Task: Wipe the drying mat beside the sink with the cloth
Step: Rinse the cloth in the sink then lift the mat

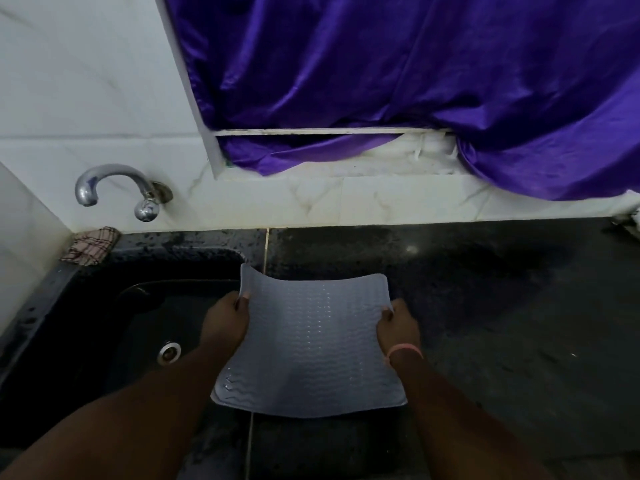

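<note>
Both hands are pinching the drying mat (pixel 308 344) by its side edges, the left hand (pixel 225 327) and the right hand (pixel 396 329) lifting it over the counter's (pixel 485 306) near edge beside the sink (pixel 104 323). Wiping is not yet starting, I judge: the checked cloth (pixel 90 245) is lying untouched at the sink's far left corner. Beyond, a tap (pixel 117 188) is jutting from the tiled wall (pixel 86 81), and a purple curtain (pixel 415 71) is hanging.

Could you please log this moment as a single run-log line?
left hand: grips mat edge | right hand: grips mat edge | drying mat: held up | cloth: untouched
</note>
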Demonstrator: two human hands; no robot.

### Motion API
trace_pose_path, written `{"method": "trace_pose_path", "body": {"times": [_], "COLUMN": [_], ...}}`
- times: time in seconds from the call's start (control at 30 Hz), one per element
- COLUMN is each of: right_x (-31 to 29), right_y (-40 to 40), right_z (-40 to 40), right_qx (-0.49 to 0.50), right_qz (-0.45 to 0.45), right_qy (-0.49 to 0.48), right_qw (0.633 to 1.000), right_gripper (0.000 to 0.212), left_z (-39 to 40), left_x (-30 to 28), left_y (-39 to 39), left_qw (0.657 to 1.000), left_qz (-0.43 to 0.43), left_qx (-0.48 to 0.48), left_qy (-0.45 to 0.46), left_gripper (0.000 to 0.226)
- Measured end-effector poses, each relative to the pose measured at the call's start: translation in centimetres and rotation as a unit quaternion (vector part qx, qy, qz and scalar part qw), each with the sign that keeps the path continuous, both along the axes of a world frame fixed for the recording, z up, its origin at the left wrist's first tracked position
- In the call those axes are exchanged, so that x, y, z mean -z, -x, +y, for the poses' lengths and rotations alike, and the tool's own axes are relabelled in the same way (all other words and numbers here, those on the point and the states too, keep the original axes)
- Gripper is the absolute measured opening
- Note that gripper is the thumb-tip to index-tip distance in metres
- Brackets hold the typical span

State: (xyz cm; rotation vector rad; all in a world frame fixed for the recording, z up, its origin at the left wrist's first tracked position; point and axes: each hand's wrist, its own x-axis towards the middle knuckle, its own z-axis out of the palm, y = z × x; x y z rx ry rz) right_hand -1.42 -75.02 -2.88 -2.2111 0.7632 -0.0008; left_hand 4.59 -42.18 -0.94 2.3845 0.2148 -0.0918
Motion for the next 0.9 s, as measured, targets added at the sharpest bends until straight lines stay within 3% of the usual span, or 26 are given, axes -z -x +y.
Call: {"method": "trace_pose_path", "body": {"times": [0.13, 0.37, 0.63, 0.9], "right_x": [-1.7, -4.3, -5.1, -3.9], "right_y": [-1.3, -5.2, -9.5, -14.2], "right_z": [-1.1, -5.3, -9.8, -14.3], "right_qx": [-0.013, 0.050, 0.057, 0.094], "right_qz": [-0.088, -0.142, -0.132, -0.106], "right_qy": [-0.035, -0.053, -0.051, -0.040], "right_qw": [0.995, 0.987, 0.988, 0.989], "right_gripper": [0.017, 0.019, 0.019, 0.018], "left_z": [0.0, -1.5, -6.0, -10.4], "left_x": [-1.8, -2.6, -1.8, -1.3], "left_y": [-1.3, -4.3, -7.5, -12.9], "left_qw": [0.998, 0.994, 0.991, 0.994], "left_qz": [-0.056, -0.042, -0.008, -0.010], "left_qx": [0.030, -0.028, -0.026, -0.025], "left_qy": [0.026, 0.094, 0.128, 0.101], "left_gripper": [0.040, 0.040, 0.038, 0.043]}}
